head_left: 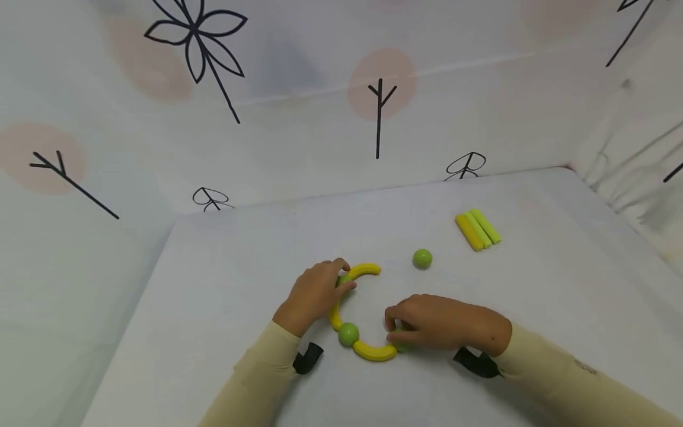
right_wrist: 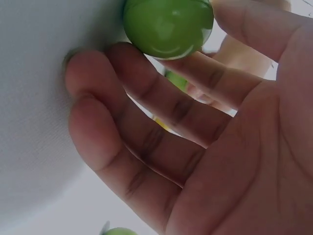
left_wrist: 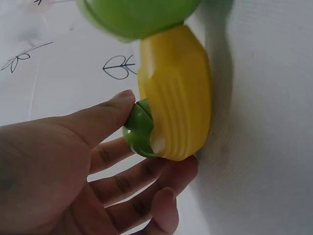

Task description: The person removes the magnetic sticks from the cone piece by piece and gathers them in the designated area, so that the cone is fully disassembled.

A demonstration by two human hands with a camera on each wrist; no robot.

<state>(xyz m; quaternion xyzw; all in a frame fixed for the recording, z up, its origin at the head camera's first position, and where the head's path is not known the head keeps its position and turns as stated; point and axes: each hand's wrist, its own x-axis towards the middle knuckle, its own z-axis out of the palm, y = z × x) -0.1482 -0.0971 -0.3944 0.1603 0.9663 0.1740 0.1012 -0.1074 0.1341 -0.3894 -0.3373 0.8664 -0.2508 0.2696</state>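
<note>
Yellow curved rods and green balls form an open ring on the white table. My left hand [head_left: 315,290] pinches a green ball [left_wrist: 137,134] on the ring's left side, between thumb and fingers. One yellow curved rod [head_left: 364,270] extends from that ball at the top. Another yellow curved rod [left_wrist: 181,98] runs down to a second green ball [head_left: 349,334]. From there the lower yellow curved rod [head_left: 375,351] reaches a third green ball [right_wrist: 168,24], which my right hand [head_left: 434,323] holds between thumb and fingers. In the head view that ball is mostly hidden.
Behind my right hand lies a loose green ball [head_left: 422,258]. Farther back right, a yellow stick [head_left: 469,232] lies beside two lime sticks [head_left: 485,226]. White cloth walls [head_left: 299,154] with black plant drawings border the white table [head_left: 240,249] at the back and sides.
</note>
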